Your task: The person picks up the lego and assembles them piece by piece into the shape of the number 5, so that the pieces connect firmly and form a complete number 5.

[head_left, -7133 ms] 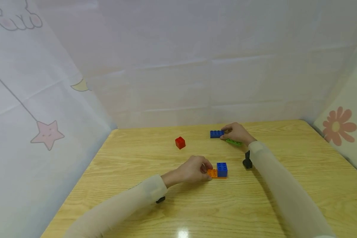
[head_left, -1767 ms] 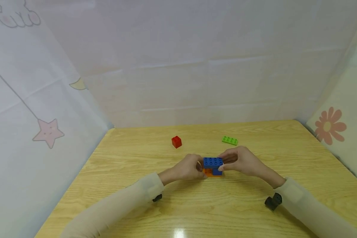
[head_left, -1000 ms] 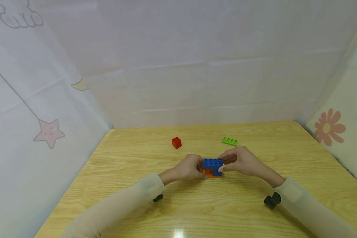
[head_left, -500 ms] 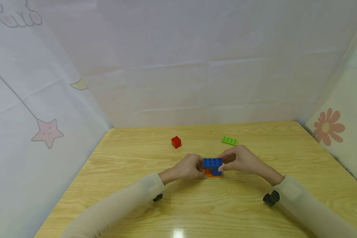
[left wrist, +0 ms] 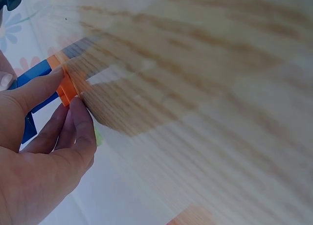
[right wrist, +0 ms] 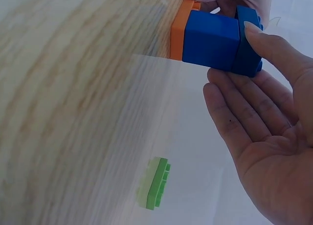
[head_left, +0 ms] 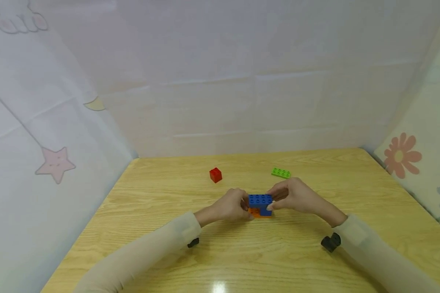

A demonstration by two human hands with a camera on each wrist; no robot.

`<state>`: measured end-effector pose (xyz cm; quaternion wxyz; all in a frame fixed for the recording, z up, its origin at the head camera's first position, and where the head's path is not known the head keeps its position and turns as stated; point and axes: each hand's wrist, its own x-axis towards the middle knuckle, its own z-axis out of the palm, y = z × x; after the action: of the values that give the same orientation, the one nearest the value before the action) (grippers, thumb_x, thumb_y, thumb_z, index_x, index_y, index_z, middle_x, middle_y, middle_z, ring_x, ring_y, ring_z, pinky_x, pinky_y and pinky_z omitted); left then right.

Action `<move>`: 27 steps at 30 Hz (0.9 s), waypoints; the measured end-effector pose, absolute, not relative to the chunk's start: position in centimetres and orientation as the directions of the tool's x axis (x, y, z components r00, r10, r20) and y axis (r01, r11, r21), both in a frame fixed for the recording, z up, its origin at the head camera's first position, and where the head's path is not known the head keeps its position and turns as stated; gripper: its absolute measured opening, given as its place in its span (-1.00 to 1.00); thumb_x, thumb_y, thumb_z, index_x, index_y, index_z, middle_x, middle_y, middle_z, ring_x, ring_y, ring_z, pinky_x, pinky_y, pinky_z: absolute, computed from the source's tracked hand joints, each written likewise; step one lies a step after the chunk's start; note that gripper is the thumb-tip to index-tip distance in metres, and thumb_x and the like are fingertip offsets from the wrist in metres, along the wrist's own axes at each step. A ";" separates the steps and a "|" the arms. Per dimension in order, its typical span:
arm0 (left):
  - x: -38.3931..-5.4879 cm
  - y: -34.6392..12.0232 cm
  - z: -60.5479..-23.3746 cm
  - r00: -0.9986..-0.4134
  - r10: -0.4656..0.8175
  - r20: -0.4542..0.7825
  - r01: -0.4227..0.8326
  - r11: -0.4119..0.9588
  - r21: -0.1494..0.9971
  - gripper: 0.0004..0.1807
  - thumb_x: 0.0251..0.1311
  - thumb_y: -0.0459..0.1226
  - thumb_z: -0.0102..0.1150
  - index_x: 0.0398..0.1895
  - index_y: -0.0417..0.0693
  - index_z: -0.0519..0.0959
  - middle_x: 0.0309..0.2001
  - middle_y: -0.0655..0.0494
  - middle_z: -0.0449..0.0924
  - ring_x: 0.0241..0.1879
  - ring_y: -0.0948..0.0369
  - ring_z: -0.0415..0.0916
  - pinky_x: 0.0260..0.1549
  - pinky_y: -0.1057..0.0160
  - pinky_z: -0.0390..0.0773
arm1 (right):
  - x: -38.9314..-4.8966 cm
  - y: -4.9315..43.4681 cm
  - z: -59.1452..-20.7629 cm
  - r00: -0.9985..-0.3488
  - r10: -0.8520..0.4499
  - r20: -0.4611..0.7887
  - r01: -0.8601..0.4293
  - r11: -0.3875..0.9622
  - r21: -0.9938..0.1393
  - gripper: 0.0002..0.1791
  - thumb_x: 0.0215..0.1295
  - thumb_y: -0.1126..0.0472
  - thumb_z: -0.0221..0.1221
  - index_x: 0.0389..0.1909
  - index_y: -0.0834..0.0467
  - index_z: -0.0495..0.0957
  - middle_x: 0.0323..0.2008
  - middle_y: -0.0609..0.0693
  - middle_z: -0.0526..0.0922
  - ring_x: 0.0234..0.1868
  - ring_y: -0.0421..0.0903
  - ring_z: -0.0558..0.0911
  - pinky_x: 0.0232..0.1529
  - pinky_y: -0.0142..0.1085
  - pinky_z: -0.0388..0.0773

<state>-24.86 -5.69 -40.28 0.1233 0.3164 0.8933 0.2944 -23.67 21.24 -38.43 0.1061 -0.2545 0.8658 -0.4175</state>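
Observation:
My left hand (head_left: 232, 205) pinches the left end of a flat orange toy brick (head_left: 254, 212) down at the table; the left wrist view shows thumb and fingers on opposite sides of its orange end (left wrist: 66, 90). A square blue brick (right wrist: 210, 39) stands on its right half. Across the top lies a long blue brick (head_left: 260, 200), its left end overhanging the orange studs. My right hand (head_left: 297, 195) grips that brick's right end, the thumb on its near side and the fingers behind. In the right wrist view, the long brick sits right against the square one.
A red brick (head_left: 215, 175) is farther back on the wooden table (head_left: 161, 175), left of the hands. Behind the right hand lies a flat green brick (head_left: 280, 173). White cloth (head_left: 205, 101) with printed figures borders the table at the back and sides.
Over seven seconds, my right hand has brought the long blue brick from the back onto the square one. Lately it has come down slightly. My left hand has kept hold of the orange brick.

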 end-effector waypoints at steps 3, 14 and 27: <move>-24.9 -5.7 -40.3 -0.774 0.632 -0.030 0.488 0.627 0.607 -0.77 0.11 -0.22 0.61 -0.35 -0.10 0.70 -0.29 0.08 0.73 -0.33 0.32 0.63 -0.33 0.40 0.62 | -23.8 21.1 -38.3 -0.842 -0.538 0.033 -0.366 0.525 -0.768 -0.51 0.20 -0.01 0.53 0.08 0.15 0.76 -0.02 0.07 0.83 -0.02 -0.04 0.83 -0.06 -0.23 0.79; -25.1 -5.6 -40.5 -0.775 0.631 -0.021 0.483 0.615 0.623 -0.77 0.08 -0.23 0.62 -0.41 -0.08 0.68 -0.36 0.11 0.71 -0.41 0.34 0.59 -0.40 0.40 0.58 | -23.5 21.1 -38.5 -0.857 -0.514 0.037 -0.351 0.530 -0.772 -0.54 0.21 0.00 0.52 0.06 0.16 0.76 -0.02 0.09 0.84 0.00 0.00 0.83 -0.05 -0.19 0.79; -25.0 -5.4 -40.3 -0.780 0.626 -0.031 0.467 0.614 0.636 -0.76 0.07 -0.24 0.63 -0.35 -0.16 0.72 -0.35 0.09 0.74 -0.41 0.36 0.60 -0.39 0.43 0.59 | -23.0 21.3 -39.4 -0.844 -0.524 0.113 -0.416 0.508 -0.755 -0.49 0.30 -0.02 0.45 0.16 0.17 0.70 0.06 0.12 0.80 0.06 0.04 0.81 0.02 -0.24 0.77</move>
<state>-25.00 -5.42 -40.26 0.1261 0.3071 0.8895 0.3140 -23.01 21.29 -39.36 0.0651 -0.2713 0.8658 -0.4153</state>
